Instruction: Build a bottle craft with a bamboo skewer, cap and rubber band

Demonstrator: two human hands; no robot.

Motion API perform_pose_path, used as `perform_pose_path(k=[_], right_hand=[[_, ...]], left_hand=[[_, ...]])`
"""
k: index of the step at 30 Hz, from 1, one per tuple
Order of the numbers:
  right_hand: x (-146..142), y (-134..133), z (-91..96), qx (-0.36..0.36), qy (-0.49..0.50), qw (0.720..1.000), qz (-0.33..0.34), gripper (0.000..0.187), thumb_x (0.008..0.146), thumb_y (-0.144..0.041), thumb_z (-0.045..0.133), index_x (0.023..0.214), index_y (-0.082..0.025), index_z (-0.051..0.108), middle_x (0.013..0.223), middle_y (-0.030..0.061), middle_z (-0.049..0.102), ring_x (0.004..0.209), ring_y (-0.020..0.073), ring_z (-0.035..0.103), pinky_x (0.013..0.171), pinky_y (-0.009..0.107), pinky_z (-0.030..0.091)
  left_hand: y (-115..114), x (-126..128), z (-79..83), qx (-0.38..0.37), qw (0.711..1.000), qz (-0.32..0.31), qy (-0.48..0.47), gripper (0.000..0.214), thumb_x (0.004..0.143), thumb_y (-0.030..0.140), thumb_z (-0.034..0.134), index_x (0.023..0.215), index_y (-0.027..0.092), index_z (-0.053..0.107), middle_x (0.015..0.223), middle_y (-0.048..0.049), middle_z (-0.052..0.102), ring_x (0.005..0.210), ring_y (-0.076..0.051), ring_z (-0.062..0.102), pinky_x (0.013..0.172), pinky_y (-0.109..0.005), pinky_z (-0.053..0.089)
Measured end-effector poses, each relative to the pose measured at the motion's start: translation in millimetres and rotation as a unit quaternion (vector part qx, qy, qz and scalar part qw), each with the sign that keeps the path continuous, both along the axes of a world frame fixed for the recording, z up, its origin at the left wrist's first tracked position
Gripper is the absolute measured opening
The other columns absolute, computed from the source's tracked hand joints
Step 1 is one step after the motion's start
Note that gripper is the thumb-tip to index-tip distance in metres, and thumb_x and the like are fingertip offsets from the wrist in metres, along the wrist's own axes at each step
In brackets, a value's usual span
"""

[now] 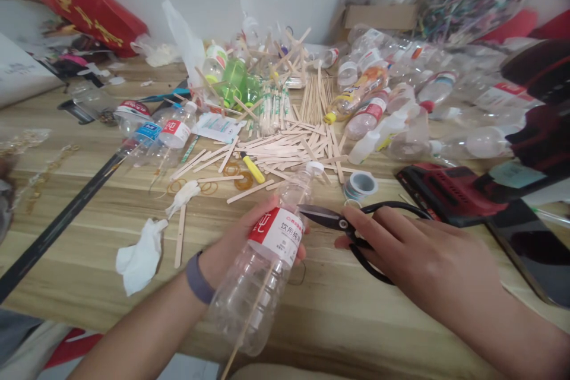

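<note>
A clear plastic water bottle [249, 303] with a red and white label and white cap leans across the near edge of the table. Round its labelled middle my left hand [262, 214] is wrapped from behind. A thin wooden stick [253, 314] runs along the bottle and sticks out past its bottom end. My right hand [401, 243] grips black-handled scissors [342, 223], their blades pointing left. The blade tips meet or nearly meet the bottle just above the label; whether they cut into it I cannot tell.
Wooden craft sticks [285, 151] lie behind the bottle with a yellow-handled screwdriver [253, 168] and rubber bands. A tape roll [360, 185] sits near the scissors. Right are a red and black power tool [445, 193] and a phone [529, 243]; crumpled tissue [141, 255] lies left. Plastic bottles [401, 80] crowd the back.
</note>
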State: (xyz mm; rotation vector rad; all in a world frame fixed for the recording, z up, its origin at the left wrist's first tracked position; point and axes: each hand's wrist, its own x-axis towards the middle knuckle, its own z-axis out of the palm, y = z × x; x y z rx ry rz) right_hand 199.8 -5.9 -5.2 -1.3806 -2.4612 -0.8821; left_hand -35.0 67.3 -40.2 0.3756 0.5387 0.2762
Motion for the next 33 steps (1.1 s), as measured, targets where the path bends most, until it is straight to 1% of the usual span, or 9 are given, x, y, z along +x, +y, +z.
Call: perform_pose_path(k=[4, 7, 10, 13, 19, 22, 25, 28, 33], right_hand=[[0.9, 1.5, 8.8, -0.016, -0.01, 1.0, 0.018, 0.045, 0.099, -0.017, 0.025, 0.102, -0.018, 0.071, 0.056, 0.0004, 0.056, 0.04, 0.0126, 0.047, 0.045, 0.029, 0.023], [0.3, 3.9, 15.7, -0.011, -0.014, 0.999, 0.034, 0.053, 0.101, -0.019, 0.019, 0.097, -0.018, 0.072, 0.052, 0.0, 0.053, 0.04, 0.0126, 0.044, 0.044, 0.029, 0.024], [0.9, 5.3, 20.0, 0.002, -0.029, 0.998, 0.051, 0.054, 0.102, -0.023, 0.019, 0.094, -0.019, 0.073, 0.048, -0.0011, 0.05, 0.038, 0.0122, 0.041, 0.043, 0.029, 0.023], [3.4, 5.8, 22.9, -0.005, -0.043, 0.997, 0.057, 0.053, 0.102, -0.02, 0.019, 0.097, -0.019, 0.072, 0.051, 0.0001, 0.053, 0.041, 0.0128, 0.045, 0.044, 0.029, 0.027], [10.1, 6.4, 26.4, -0.019, -0.06, 0.994, 0.095, 0.054, 0.101, -0.016, 0.016, 0.099, -0.018, 0.071, 0.052, 0.0012, 0.056, 0.044, 0.0139, 0.051, 0.046, 0.03, 0.03], [14.1, 4.8, 21.9, -0.015, -0.054, 0.995, 0.087, 0.054, 0.101, -0.015, 0.014, 0.104, -0.019, 0.068, 0.053, 0.0008, 0.055, 0.046, 0.0155, 0.05, 0.048, 0.031, 0.029], [18.4, 3.9, 17.2, 0.0, -0.049, 0.995, 0.089, 0.052, 0.099, -0.011, 0.015, 0.109, -0.022, 0.065, 0.054, 0.0006, 0.055, 0.049, 0.0168, 0.049, 0.05, 0.033, 0.027], [19.7, 4.7, 18.3, 0.011, -0.051, 0.994, 0.099, 0.051, 0.099, -0.01, 0.017, 0.108, -0.023, 0.065, 0.056, 0.0006, 0.058, 0.051, 0.0166, 0.05, 0.051, 0.032, 0.028], [13.1, 5.9, 23.7, -0.03, -0.024, 0.997, 0.067, 0.051, 0.102, -0.026, 0.02, 0.096, -0.022, 0.07, 0.058, 0.0021, 0.058, 0.047, 0.0147, 0.049, 0.046, 0.03, 0.03]], left_hand=[[0.2, -1.2, -4.0, 0.002, 1.0, -0.015, 0.002, 0.058, 0.086, 0.06, 0.05, 0.093, 0.006, 0.068, 0.067, -0.0118, 0.072, 0.047, -0.014, 0.064, 0.039, -0.017, 0.045], [-0.9, -0.8, -4.7, 0.024, 1.0, -0.005, 0.001, 0.051, 0.081, 0.058, 0.059, 0.095, 0.009, 0.067, 0.074, -0.0095, 0.073, 0.052, -0.017, 0.067, 0.039, -0.018, 0.046], [-2.9, 1.1, 0.1, 0.04, 0.999, 0.032, 0.017, 0.041, 0.089, 0.049, 0.05, 0.1, 0.012, 0.066, 0.083, -0.0051, 0.071, 0.056, -0.016, 0.069, 0.042, -0.017, 0.046], [-4.0, 2.3, 4.6, 0.042, 0.999, 0.022, 0.027, 0.041, 0.095, 0.045, 0.041, 0.097, 0.012, 0.065, 0.081, -0.0031, 0.069, 0.055, -0.016, 0.068, 0.045, -0.017, 0.046], [-2.1, -0.8, -8.4, 0.047, 0.998, -0.003, -0.035, 0.044, 0.084, 0.055, 0.056, 0.1, 0.014, 0.063, 0.086, -0.0055, 0.069, 0.058, -0.018, 0.069, 0.047, -0.021, 0.048], [-2.5, -2.9, -13.5, 0.047, 0.998, -0.016, -0.049, 0.046, 0.087, 0.057, 0.05, 0.102, 0.015, 0.063, 0.088, -0.007, 0.069, 0.058, -0.02, 0.069, 0.047, -0.023, 0.046], [-4.7, -4.0, -11.1, 0.048, 0.997, -0.017, -0.055, 0.046, 0.091, 0.055, 0.043, 0.105, 0.015, 0.062, 0.09, -0.0072, 0.068, 0.06, -0.018, 0.069, 0.049, -0.022, 0.045], [-6.5, -3.2, -7.0, 0.046, 0.996, -0.024, -0.07, 0.044, 0.091, 0.054, 0.045, 0.099, 0.014, 0.061, 0.093, -0.0078, 0.067, 0.062, -0.018, 0.069, 0.051, -0.021, 0.046], [-6.4, 0.9, -4.1, 0.023, 0.998, -0.013, -0.065, 0.04, 0.085, 0.054, 0.053, 0.097, 0.016, 0.061, 0.084, -0.005, 0.068, 0.06, -0.019, 0.069, 0.049, -0.022, 0.047]])
